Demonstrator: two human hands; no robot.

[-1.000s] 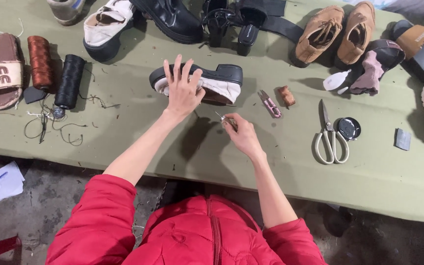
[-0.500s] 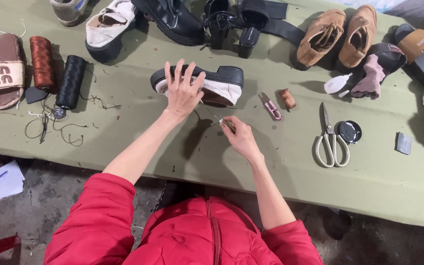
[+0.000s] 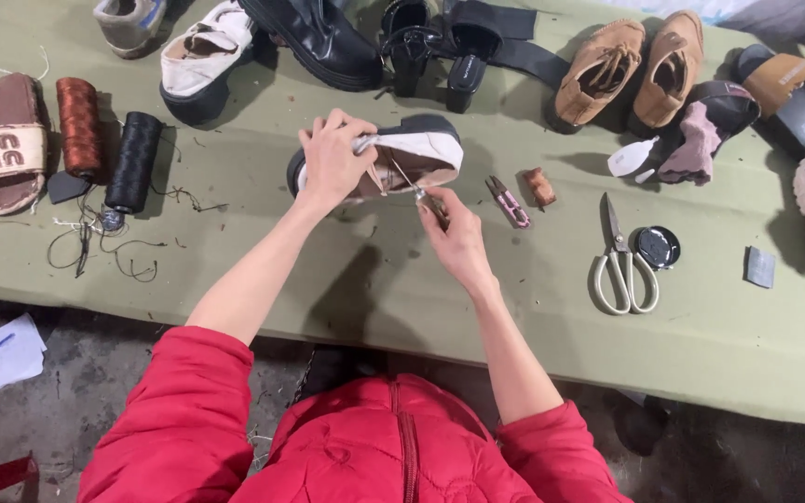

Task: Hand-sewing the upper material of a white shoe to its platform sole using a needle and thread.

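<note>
Left hand point(image 3: 331, 158) on white shoe point(image 3: 418, 154)

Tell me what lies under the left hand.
Under the left hand sits a white shoe with a black sole, resting on the green table. The shoe's heel end is covered by the hand.

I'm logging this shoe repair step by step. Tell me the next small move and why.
Probably draw the awl onward with the right hand: its tip sits at the white shoe edge, a taut thread runs to it, and the left hand steadies the shoe.
</note>
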